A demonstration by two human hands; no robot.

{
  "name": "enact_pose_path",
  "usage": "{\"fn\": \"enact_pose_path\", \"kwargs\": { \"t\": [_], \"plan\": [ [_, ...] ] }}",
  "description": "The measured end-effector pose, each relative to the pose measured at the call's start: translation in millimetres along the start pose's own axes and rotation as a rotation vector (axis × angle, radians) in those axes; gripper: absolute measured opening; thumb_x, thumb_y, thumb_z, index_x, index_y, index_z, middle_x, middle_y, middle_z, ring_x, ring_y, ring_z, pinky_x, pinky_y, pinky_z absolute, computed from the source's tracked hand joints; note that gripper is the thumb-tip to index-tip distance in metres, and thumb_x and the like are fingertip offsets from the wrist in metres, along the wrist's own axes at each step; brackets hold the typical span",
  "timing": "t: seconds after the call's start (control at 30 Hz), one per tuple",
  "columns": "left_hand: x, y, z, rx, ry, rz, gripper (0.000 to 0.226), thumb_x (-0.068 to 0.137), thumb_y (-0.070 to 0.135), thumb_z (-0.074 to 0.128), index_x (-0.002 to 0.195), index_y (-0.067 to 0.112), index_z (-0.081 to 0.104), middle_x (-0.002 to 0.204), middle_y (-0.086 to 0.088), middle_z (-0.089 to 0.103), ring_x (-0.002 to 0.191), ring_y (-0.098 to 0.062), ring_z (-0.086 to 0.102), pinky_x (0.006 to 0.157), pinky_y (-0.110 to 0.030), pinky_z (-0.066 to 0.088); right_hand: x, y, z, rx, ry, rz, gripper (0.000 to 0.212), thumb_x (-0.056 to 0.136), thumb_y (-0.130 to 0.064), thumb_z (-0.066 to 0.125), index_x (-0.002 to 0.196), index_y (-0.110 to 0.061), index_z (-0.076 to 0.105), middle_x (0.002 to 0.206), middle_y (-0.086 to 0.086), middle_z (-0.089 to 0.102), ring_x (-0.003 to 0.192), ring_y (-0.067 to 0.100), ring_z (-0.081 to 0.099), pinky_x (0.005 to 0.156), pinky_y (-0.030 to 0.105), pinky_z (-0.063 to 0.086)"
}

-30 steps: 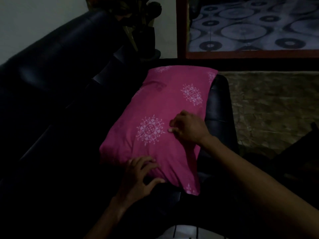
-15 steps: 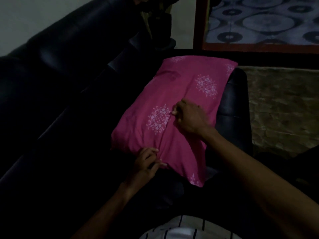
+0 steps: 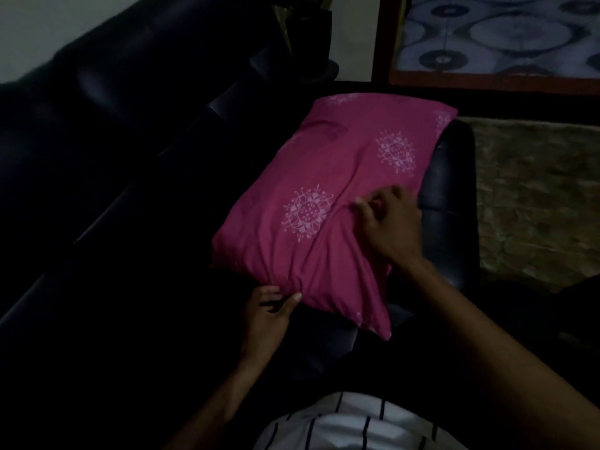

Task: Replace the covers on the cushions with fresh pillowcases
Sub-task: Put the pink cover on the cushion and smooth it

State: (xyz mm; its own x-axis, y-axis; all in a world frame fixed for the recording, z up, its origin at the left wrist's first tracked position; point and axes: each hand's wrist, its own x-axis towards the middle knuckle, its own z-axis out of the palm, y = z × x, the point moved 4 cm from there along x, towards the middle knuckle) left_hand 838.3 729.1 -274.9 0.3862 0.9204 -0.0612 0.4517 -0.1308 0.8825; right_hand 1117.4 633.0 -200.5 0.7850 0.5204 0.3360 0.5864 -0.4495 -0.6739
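Pink pillowcase (image 3: 328, 193), printed with pale floral medallions, is seen drawn over a cushion laid across the seat of a black leather sofa (image 3: 107, 131), its far corner overhanging the armrest. The near edge of the fabric is gathered and pinched by the left hand (image 3: 268, 308). A fold on the upper face is pinched by the right hand (image 3: 391, 225), fingers curled. A striped shirt (image 3: 350, 423) is visible at bottom; a patterned rug (image 3: 500, 30) lies beyond.
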Motion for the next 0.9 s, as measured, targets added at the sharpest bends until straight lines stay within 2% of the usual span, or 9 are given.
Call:
{"fn": "enact_pose_path", "kwargs": {
  "t": [0.1,0.17,0.3,0.37,0.5,0.63,0.7,0.83,0.9],
  "plan": [
    [3.2,-3.8,10.1,-0.158,-0.094,-0.263,0.016,0.082,0.014,0.081,0.091,0.009,0.067,0.08,-0.009,0.074,0.082,-0.028,0.074,0.075,-0.04,0.058,-19.7,28.9,-14.0,0.04,0.032,0.173,0.032,0.089,-0.052,0.056,0.092,-0.023,0.068,0.103,0.009,0.06,0.1,0.029,0.057,0.089,0.039,0.046],
    [6.8,-1.7,13.1,-0.201,-0.09,-0.295,0.009,0.086,0.006,0.076,0.09,0.001,0.069,0.076,-0.009,0.073,0.075,-0.022,0.073,0.069,-0.032,0.055,-24.3,36.1,-12.0,0.111,-0.005,0.214,0.023,0.089,-0.047,0.062,0.093,-0.026,0.069,0.1,0.008,0.063,0.094,0.023,0.06,0.087,0.034,0.047],
    [11.9,4.4,5.1,-0.059,-0.091,-0.15,0.018,0.087,0.003,0.073,0.073,0.013,0.067,0.063,0.003,0.071,0.059,-0.003,0.069,0.062,-0.021,0.052,-23.9,26.8,-12.4,0.133,0.049,0.255,0.01,0.089,-0.033,0.069,0.089,-0.024,0.071,0.095,0.005,0.069,0.09,0.023,0.065,0.082,0.033,0.052],
    [12.4,3.1,-2.9,-0.016,-0.105,-0.106,0.022,0.086,0.001,0.072,0.07,0.014,0.065,0.062,0.001,0.069,0.057,-0.003,0.068,0.061,-0.017,0.05,-23.7,24.2,-11.3,0.129,0.036,0.325,0.008,0.088,-0.029,0.068,0.087,-0.023,0.073,0.093,0.001,0.074,0.091,0.022,0.069,0.082,0.035,0.055],
    [21.0,-3.0,-10.7,0.037,-0.106,-0.05,0.024,0.085,0.001,0.074,0.069,0.018,0.066,0.062,0.0,0.071,0.066,-0.016,0.072,0.066,-0.028,0.053,-26.1,27.8,-16.3,0.196,0.046,0.46,0.009,0.086,-0.024,0.069,0.08,-0.03,0.07,0.095,0.0,0.077,0.096,0.021,0.071,0.088,0.034,0.056],
    [21.9,-4.4,-10.2,0.094,-0.112,0.008,0.028,0.085,0.001,0.074,0.069,0.022,0.064,0.062,0.003,0.069,0.058,-0.002,0.065,0.062,-0.022,0.05,-37.8,43.6,-24.2,0.248,0.114,0.563,0.007,0.087,-0.022,0.071,0.083,-0.028,0.071,0.099,0.004,0.077,0.101,0.024,0.071,0.088,0.033,0.053],
    [20.6,-3.7,-11.8,0.136,-0.104,0.066,0.028,0.085,0.001,0.073,0.072,0.024,0.063,0.065,0.004,0.068,0.061,-0.003,0.064,0.06,-0.015,0.048,-42.8,42.2,-21.8,0.235,0.118,0.583,0.01,0.086,-0.021,0.071,0.082,-0.029,0.069,0.1,0.004,0.077,0.103,0.026,0.07,0.09,0.035,0.053],
    [23.4,1.4,-19.5,0.195,-0.072,0.175,0.027,0.085,0.001,0.072,0.085,0.027,0.062,0.068,0.008,0.068,0.066,-0.005,0.066,0.068,-0.03,0.055,-44.5,37.3,-12.6,0.216,0.119,0.565,0.002,0.089,-0.022,0.068,0.089,-0.024,0.069,0.103,0.002,0.076,0.103,0.026,0.069,0.088,0.036,0.051],
    [24.3,3.1,-19.6,0.191,-0.089,0.161,0.03,0.084,0.003,0.073,0.085,0.029,0.059,0.068,0.006,0.068,0.067,-0.007,0.067,0.069,-0.035,0.056,-48.6,40.8,-11.6,0.232,0.104,0.545,0.008,0.09,-0.028,0.069,0.092,-0.021,0.068,0.099,0.002,0.075,0.1,0.025,0.069,0.085,0.033,0.05]
  ]
}}
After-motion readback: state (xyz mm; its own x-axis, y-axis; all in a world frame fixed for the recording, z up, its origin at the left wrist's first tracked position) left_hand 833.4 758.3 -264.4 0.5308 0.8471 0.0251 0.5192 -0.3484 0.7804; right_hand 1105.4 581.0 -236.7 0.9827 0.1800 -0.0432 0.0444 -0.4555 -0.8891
